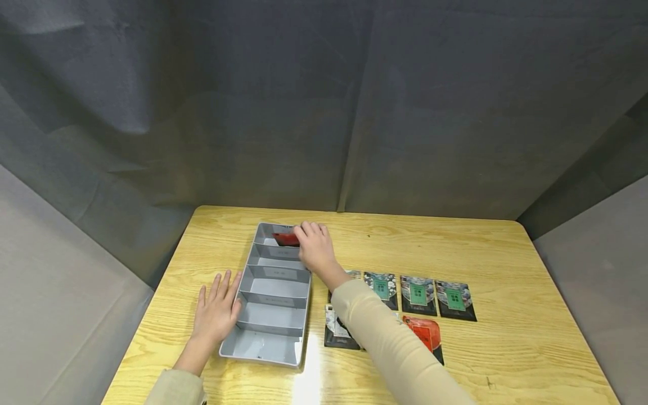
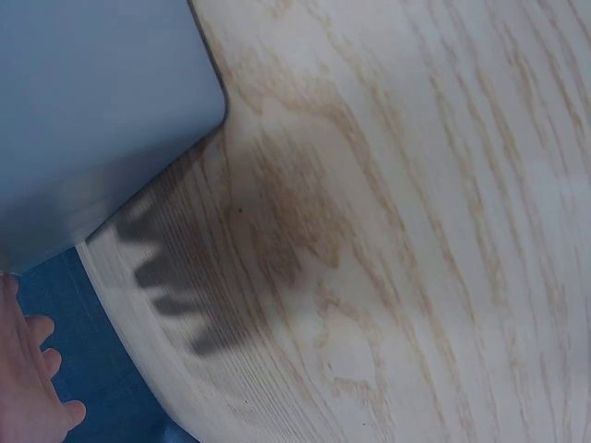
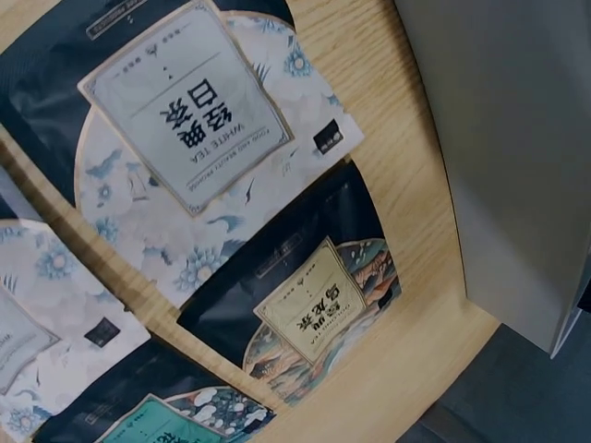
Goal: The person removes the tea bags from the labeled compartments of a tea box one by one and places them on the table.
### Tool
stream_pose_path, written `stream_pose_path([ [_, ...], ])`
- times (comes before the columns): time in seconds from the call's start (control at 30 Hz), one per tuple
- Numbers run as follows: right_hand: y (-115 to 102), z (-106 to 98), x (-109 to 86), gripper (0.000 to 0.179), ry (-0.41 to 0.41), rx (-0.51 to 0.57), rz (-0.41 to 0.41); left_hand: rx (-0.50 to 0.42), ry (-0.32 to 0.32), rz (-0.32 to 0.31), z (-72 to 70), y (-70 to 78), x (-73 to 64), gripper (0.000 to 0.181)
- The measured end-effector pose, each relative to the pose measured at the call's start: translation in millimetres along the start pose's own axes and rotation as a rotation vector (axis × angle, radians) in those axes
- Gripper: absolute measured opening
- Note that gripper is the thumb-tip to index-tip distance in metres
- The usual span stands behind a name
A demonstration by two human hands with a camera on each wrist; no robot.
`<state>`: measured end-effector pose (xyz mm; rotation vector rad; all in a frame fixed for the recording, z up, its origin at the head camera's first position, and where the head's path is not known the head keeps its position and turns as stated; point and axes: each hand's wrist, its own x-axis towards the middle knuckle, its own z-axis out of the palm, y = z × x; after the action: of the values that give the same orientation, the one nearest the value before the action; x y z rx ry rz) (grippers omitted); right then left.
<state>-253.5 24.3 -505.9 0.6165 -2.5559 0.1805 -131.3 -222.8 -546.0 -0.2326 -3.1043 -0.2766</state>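
A grey divided tray [image 1: 263,346] lies lengthwise on the table, its compartments in a row from front to back. My right hand [image 1: 317,247] pinches a red packet [image 1: 286,239] at the tray's far compartment. The packet is tilted, partly down inside that compartment, and the fingers cover its right end. My left hand [image 1: 216,309] is beside the tray's left side, fingers spread and straight, thumb by the wall. In the left wrist view only some fingertips of it show at the lower left edge.
Right of the tray lie tea packets in two rows: green-labelled ones [image 1: 418,295], a white one [image 1: 336,329] and a red one [image 1: 425,334], some hidden by the right sleeve. The right wrist view shows a white tea packet [image 3: 194,120] and an oolong tea packet [image 3: 314,300].
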Motion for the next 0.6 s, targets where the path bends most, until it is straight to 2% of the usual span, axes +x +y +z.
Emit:
stream_pose_path([
  [0.37,11.3,-12.7,-5.0,0.02,0.206,0.094,-0.025,-0.001,-0.007,0.004,0.5,-2.9,1.6,0.055],
  [0.6,24.7,-28.3,-17.1,0.01,0.354,0.187,-0.069,-0.002,0.004,0.009,0.9,-2.6,2.5,0.055],
])
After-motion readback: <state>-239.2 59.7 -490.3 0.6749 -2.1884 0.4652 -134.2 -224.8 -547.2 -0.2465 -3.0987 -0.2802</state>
